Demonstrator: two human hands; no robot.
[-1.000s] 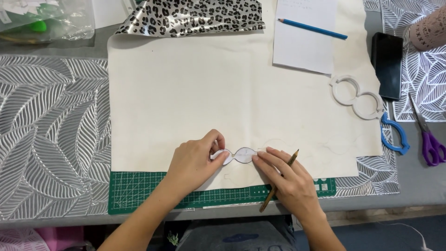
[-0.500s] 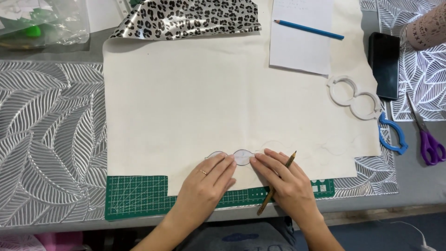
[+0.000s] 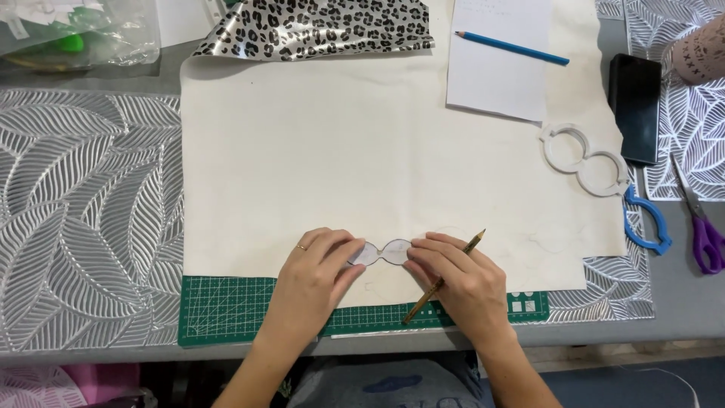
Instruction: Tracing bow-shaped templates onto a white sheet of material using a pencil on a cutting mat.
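Head camera looked straight down on a grey surface (image 3: pixel 680 317) where a large sheet of cream fabric (image 3: pixel 362 166) lay spread over a green cutting mat (image 3: pixel 226 306). Near the fabric's front edge sat a small translucent template (image 3: pixel 384 251) shaped like two joined ovals. The left hand (image 3: pixel 313 283) lay flat with its fingers curled down, the fingertips pressing the template's left lobe. The right hand (image 3: pixel 461 279) pressed the right lobe with its fingertips and at the same time held a brown pencil (image 3: pixel 442 281) tucked under its fingers, the tip pointing up and away to the right, off the template.

Behind the fabric lay a folded piece of leopard-print material (image 3: pixel 317 26). To the right, a white sheet of paper (image 3: pixel 498 72) carried a blue pencil (image 3: pixel 512 47). Farther right were a white double-ring frame (image 3: pixel 585 160), a blue frame (image 3: pixel 648 223) partly under the fabric's edge, a black phone (image 3: pixel 634 106) and purple-handled scissors (image 3: pixel 706 238). Silver leaf-patterned mats (image 3: pixel 83 227) flanked the fabric on both sides.
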